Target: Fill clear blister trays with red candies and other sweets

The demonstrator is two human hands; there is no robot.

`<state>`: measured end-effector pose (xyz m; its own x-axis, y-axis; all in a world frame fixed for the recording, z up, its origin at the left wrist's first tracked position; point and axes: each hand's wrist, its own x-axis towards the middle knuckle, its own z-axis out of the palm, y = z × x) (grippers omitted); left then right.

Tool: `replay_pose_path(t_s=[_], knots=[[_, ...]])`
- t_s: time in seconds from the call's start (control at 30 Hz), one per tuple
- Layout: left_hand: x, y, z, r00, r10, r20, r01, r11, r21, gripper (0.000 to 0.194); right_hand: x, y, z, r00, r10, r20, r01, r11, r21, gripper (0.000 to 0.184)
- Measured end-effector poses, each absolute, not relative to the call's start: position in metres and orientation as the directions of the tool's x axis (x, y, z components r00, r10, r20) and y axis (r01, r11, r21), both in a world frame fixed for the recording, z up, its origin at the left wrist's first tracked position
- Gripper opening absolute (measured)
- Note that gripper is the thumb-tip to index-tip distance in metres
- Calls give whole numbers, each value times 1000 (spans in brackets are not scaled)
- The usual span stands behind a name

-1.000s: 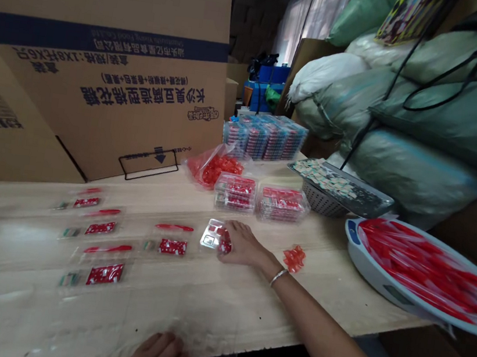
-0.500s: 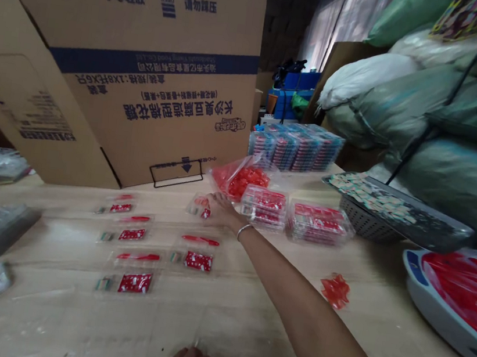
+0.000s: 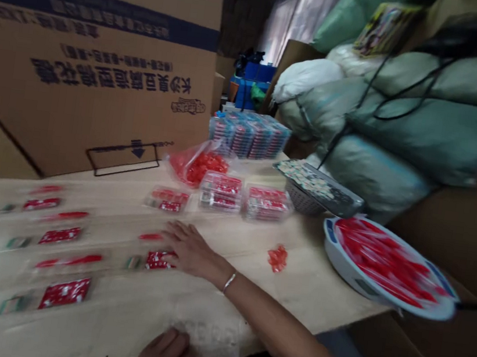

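My right hand (image 3: 191, 249), with a bracelet at the wrist, reaches over the table with its fingers spread. Its fingertips are over the right edge of a clear tray holding a red patterned sachet (image 3: 157, 259), a red plastic piece (image 3: 150, 237) and a small greenish packet (image 3: 133, 262). Whether they touch it I cannot tell. At the bottom, my left hand (image 3: 166, 355) is closed at the edge of a clear plastic tray (image 3: 212, 339) with moulded hollows; its thumb is hidden. Further back lies another filled clear tray (image 3: 168, 199).
Several filled trays (image 3: 64, 293) lie at the left. Stacked packs (image 3: 221, 192), a bag of red pieces (image 3: 200, 167) and a large carton (image 3: 111, 109) stand behind. Red pieces (image 3: 278, 258) lie right of my hand, near a basin (image 3: 340, 271) of red plastic items.
My right hand has left the back tray, which now holds red items, and moved towards me with its fingers spread. The view has turned right. My left hand stays low and closed.
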<state>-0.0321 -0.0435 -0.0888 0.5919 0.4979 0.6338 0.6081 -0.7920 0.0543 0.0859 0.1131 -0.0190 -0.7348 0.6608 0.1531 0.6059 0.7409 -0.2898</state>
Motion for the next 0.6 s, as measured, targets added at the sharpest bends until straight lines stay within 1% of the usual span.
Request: replay_pose_path(t_s=[0.03,0.1,0.13,0.2,0.27,0.33,0.37,0.43,0.5,0.6], knots=[[-24,-40,-88,610,499,616,586,-807,74,22,109,109,-16,-646,748,150,689,657,-306,47],[-11,-34,-87,639,510,576,557,-823,110,19,164,101,-9,-393,911,126,852,412,-322,37],[-6,-32,-86,648,515,561,551,-826,121,18,193,97,-6,-272,955,116,902,295,-315,33],[0,-30,-82,653,517,553,550,-826,123,16,244,89,-4,-96,992,86,942,118,-314,26],[2,-29,-78,646,510,568,551,-826,116,16,275,84,-8,-18,999,52,941,34,-336,17],[3,-30,-72,634,523,570,562,-818,126,19,280,83,-17,-22,999,38,923,35,-384,15],[3,-31,-69,633,531,564,567,-814,130,22,276,84,-22,-42,998,43,908,56,-415,18],[3,-34,-64,639,539,549,572,-810,130,27,259,87,-30,-92,993,69,871,113,-478,28],[0,-38,-59,642,547,538,573,-808,137,28,245,89,-33,-136,985,102,832,170,-528,36],[-8,-41,-51,612,566,552,593,-791,154,24,243,84,-27,-165,972,169,809,232,-541,37]])
